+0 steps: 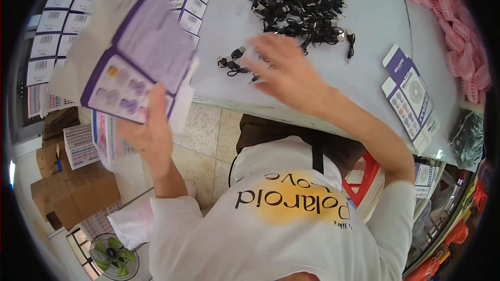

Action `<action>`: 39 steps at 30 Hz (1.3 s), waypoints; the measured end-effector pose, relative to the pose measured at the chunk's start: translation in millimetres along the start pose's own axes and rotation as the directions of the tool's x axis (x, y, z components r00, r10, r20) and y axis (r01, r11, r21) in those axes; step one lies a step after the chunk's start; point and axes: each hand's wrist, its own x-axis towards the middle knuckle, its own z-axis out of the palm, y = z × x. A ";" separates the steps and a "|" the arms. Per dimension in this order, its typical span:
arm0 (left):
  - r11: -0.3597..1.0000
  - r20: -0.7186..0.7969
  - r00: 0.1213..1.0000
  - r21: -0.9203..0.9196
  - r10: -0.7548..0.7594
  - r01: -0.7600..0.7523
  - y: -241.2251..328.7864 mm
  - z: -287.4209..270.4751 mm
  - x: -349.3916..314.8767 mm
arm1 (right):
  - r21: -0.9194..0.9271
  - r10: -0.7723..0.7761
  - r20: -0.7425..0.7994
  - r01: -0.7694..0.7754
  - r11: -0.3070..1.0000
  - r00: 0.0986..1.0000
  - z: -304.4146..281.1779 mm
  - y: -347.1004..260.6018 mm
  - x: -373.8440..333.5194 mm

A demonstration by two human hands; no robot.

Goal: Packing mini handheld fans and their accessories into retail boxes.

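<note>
My left hand (148,130) is closed on a purple-and-white printed carton (133,80), raised over the left edge of the table. It looks flattened, with pale flaps, and its far end is smeared by motion. Over the front of the table hovers my right hand (286,73), fingers apart and slightly blurred, with nothing visible in them. Beside those fingers lie a few short black USB cables (234,67), set apart from the big heap of black cables (302,8) farther back.
Rows of small white-and-purple boxes (60,15) stand at the far left. Another printed carton (409,93) lies on the table's right side. Pink plastic fan grilles (453,36) pile up along the right edge. Brown cardboard boxes (78,192) and a fan (113,255) are at lower left.
</note>
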 end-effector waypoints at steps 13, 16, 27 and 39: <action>0.973 0.465 0.885 -0.215 0.030 0.080 -21.3 55.3 -23.3 | 0.607 0.471 0.162 -0.464 0.645 0.867 -28.1 18.3 30.9; 0.917 0.307 0.897 -0.339 0.318 -0.209 -15.7 91.2 -25.8 | 0.895 0.502 0.024 -0.243 0.374 0.864 -56.7 -11.4 27.2; 0.784 0.250 0.876 -0.587 0.411 -0.201 10.3 96.8 4.3 | 0.353 0.203 -0.439 -0.040 0.935 0.875 -73.8 -14.4 20.7; 0.683 0.209 0.819 -0.678 0.535 -0.273 22.3 81.4 5.1 | 0.289 0.032 -0.507 0.134 0.948 0.862 -55.2 -10.6 5.3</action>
